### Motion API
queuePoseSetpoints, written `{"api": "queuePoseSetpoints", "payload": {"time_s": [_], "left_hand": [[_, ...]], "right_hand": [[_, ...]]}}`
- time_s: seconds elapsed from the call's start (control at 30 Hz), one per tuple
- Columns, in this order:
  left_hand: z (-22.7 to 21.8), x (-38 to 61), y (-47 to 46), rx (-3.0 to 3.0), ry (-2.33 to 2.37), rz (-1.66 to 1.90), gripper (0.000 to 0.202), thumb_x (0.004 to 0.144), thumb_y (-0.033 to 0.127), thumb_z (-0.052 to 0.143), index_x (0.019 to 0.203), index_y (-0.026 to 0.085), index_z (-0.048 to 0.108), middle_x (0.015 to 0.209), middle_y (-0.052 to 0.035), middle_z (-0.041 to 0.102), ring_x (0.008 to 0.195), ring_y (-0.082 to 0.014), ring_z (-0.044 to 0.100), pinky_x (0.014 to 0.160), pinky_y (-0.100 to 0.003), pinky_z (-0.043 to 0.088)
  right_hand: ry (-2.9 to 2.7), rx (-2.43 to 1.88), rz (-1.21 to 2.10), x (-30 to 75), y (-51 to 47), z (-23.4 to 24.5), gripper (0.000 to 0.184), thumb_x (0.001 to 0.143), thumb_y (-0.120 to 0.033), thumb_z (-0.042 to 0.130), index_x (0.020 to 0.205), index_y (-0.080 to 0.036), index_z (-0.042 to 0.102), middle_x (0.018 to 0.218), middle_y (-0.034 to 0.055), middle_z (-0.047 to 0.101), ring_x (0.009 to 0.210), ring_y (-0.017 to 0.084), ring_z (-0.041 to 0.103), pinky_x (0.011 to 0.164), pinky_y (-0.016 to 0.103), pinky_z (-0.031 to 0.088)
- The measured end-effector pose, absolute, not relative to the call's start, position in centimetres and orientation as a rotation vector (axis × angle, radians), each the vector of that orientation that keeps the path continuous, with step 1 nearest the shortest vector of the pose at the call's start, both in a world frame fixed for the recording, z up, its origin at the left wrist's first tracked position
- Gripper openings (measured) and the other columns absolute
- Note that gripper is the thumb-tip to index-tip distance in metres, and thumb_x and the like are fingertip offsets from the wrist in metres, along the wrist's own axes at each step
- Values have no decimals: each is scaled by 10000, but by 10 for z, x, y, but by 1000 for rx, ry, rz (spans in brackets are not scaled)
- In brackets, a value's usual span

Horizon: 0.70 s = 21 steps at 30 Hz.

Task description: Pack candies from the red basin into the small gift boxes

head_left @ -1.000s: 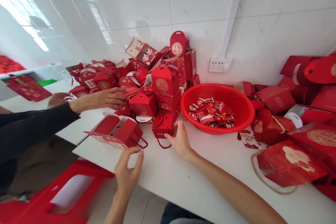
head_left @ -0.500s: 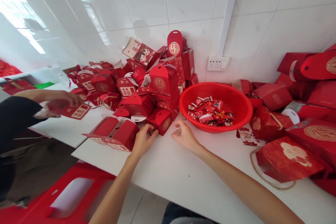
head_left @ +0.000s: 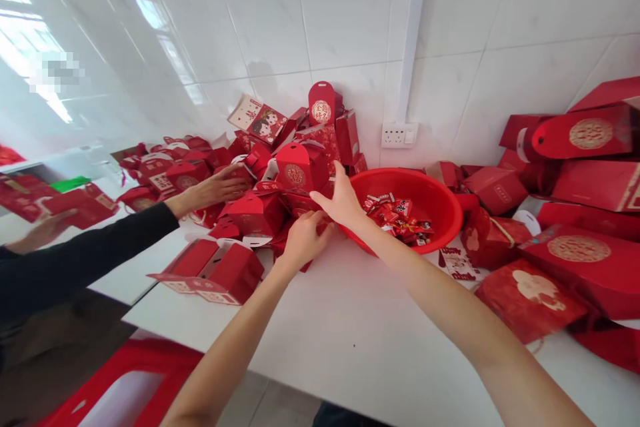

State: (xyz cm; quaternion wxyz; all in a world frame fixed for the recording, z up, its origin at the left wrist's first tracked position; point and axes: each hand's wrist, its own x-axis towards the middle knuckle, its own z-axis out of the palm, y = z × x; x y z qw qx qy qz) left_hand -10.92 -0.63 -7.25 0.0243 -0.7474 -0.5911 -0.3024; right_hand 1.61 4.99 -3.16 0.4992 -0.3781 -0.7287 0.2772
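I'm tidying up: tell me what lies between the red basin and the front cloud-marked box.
A printed card lies between the red basin and that box, in the head view.

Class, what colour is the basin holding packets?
The basin is bright red, clearest in the head view.

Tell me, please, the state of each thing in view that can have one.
Red basin: upright, partly filled with wrapped sweets.
Left hand: curled, grip unclear.
Right hand: open, thumb spread.
Co-worker's hand at far left: holding a red package.
Middle medallion box: stacked on another box.
Wall socket: nothing plugged in.
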Motion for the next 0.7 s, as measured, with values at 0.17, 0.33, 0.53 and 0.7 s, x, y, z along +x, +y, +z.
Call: {"api": "queuePoseSetpoints", "payload": {"time_s": [0.17,0.33,0.53,0.7], "left_hand": [[-76,-105,12,-2173,-2036,-830,198,877,269,548,931,154,700,825,-103,740,773,-262,703,657,-303,485],[-81,-110,9,-2196,-1984,-951,339,850,286,546,1119,170,716,852,-81,770,846,-279,721,728,-334,524],[-82,-90,-3,-2349,-1446,-1312,272,913,320,523,1027,188,730,881,-70,757,863,-234,688,868,-368,544],[-71,-36,12,-2736,-1226,-1194,332,953,393,501,1081,194,734,1037,-92,747,1013,-244,670,964,-385,529]], "right_hand": [[-1849,-988,710,-5,74,-36,848,883,-307,644,1578,-96,207,1607,256,366,1517,345,347,1235,556,275],[-1947,-1043,713,38,60,-25,821,854,-278,688,1552,-96,296,1534,241,481,1411,333,509,1180,509,393],[-1840,-1160,544,189,23,-3,705,821,-339,722,1466,-229,457,1409,164,614,1253,306,640,1077,549,494],[-1609,-1424,274,300,-28,-4,702,775,-473,766,1385,-217,529,1290,164,678,1214,332,657,1070,588,498]]}}
